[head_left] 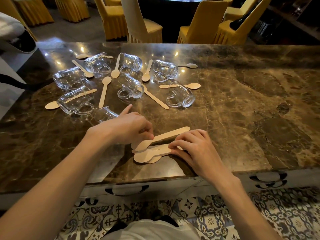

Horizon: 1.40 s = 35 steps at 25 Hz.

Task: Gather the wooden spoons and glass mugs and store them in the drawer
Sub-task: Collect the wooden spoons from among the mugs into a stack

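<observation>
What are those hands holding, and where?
The left hand pinches one wooden spoon near its bowl; right hand grips the spoon stack by the handles.

Glossy marble counter (242, 101), matt wooden spoons (104, 91), clear glass mugs (130, 86)

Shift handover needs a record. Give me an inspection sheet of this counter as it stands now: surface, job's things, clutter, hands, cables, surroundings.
Surface: dark marble counter, glossy, with light reflections.
Job's things: eight glass mugs lie on their sides, one partly behind the left hand; loose wooden spoons scattered among them; a spoon stack near the front edge; drawer below appears closed.
Clutter: grey and black object beyond the left end, unidentifiable.
Hands: left hand pinches one spoon over the stack; right hand holds the stack's handles.
Cables: dark strap or cable at left edge, cannot tell which.
Surroundings: yellow-covered chairs, patterned tile floor.
</observation>
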Tool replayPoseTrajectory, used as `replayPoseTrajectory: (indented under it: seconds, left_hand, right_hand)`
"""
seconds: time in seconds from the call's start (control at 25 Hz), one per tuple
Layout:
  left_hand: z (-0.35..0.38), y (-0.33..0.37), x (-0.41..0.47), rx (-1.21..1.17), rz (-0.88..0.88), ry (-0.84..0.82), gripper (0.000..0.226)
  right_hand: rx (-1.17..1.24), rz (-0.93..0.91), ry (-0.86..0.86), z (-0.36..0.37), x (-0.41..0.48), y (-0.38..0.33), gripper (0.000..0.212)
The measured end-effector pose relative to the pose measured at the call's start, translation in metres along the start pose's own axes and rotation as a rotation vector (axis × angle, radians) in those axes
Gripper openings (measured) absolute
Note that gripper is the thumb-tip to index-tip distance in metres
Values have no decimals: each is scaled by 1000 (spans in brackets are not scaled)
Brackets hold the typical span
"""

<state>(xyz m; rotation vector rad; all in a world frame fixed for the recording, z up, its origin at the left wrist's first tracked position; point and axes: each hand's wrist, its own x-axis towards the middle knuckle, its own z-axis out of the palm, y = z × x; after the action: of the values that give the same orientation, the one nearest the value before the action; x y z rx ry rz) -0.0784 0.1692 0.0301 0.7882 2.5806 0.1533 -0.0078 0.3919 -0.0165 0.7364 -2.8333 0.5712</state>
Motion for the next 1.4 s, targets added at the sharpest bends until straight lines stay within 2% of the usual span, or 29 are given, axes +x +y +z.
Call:
replayPoseTrajectory:
  seconds: [0.28,0.44,0.72,0.88,1.24,1.4]
  left_hand:
    - [16,1,12,5,24,-4,13]
    - [18,6,14,55,31,51,12]
    - [22,8,13,50,118,179,16]
    - [30,6,10,39,157,238,19]
    - [50,7,1,-50,125,418,29]
    - [52,6,-2,-74,118,419,30]
  right_hand:
    - [-89,-17,151,5,-12,0,11]
    - [-97,-1,197,8,-16,1,17]
    - [-70,9,215,12,-16,0,24]
    - [-47,10,207,15,-15,2,16]
    - [0,-2,175,21,-12,4,12]
    - [15,-9,169,19,-11,4,11]
